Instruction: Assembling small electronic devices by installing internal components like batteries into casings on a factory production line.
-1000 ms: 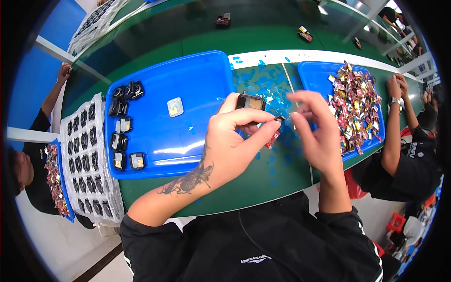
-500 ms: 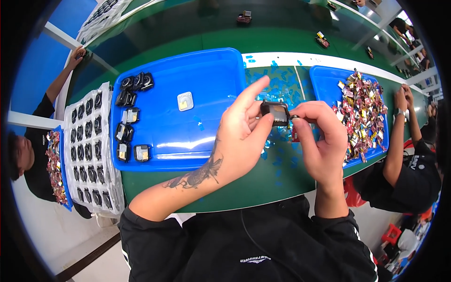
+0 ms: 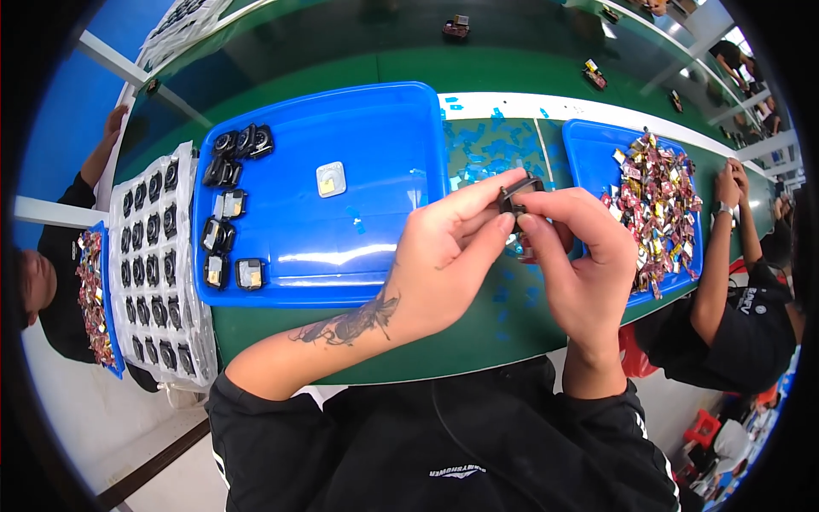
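Two hands meet over the green table (image 3: 478, 341), both pinching one small black part (image 3: 518, 189) between fingertips. Left hand (image 3: 444, 264): fingers narrow, thumb and forefinger closed on the part's left side; a dark tattoo runs along the wrist. Right hand (image 3: 580, 264): fingers curled, forefinger and thumb closed on the part from the right and from above. The part sits raised above the gap between the two blue trays, over a scatter of small blue film scraps (image 3: 490, 145) on the table (what the underside of the part looks like cannot be told, the fingers cover it).

Large blue tray (image 3: 384, 119), left of the hands: along its left edge a loose column of small black parts (image 3: 223, 213), some round, some square with pale faces. One pale square piece (image 3: 330, 179) lies alone near the tray's middle.

Smaller blue tray (image 3: 589, 141), right of the hands: holds a heap of small red, gold and silver pieces (image 3: 653, 209).

Far left: a clear blister sheet (image 3: 153, 264) with rows of dark round parts in pockets, hanging partly off the table edge.

Other people: a person in black at the left edge, an arm reaching to the table; another person at the right, hands (image 3: 732, 181) together just beside the heap.
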`<state>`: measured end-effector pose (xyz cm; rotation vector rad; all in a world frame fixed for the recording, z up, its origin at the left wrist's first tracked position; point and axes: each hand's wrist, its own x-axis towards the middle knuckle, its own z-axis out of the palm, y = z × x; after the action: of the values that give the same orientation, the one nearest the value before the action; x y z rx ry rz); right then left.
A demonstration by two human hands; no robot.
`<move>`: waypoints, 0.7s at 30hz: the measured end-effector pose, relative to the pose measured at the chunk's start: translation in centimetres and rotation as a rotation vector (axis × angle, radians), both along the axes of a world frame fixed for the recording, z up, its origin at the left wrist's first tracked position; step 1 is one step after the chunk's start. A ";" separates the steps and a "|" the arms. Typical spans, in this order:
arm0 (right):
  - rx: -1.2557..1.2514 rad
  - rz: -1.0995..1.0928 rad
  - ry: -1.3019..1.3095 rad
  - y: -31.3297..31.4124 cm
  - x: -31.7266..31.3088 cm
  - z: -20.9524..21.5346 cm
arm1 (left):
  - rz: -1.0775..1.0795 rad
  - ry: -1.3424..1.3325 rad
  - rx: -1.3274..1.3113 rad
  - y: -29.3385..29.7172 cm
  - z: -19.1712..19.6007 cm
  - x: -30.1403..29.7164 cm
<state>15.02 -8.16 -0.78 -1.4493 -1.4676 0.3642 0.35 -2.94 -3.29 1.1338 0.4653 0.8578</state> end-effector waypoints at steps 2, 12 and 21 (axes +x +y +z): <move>-0.050 -0.014 0.006 -0.2 -0.2 0.4 | -0.019 0.026 0.000 0.1 0.2 -0.2; -0.111 -0.020 0.059 -0.4 0.2 0.6 | -0.045 0.054 0.023 -0.1 0.1 0.0; -0.141 0.019 -0.016 -0.1 1.0 0.9 | -0.079 0.113 0.031 -0.2 -0.1 -0.3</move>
<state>15.97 -8.27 0.08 -1.5534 -1.4944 0.4775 0.07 -3.12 -3.34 1.2256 0.4984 0.7374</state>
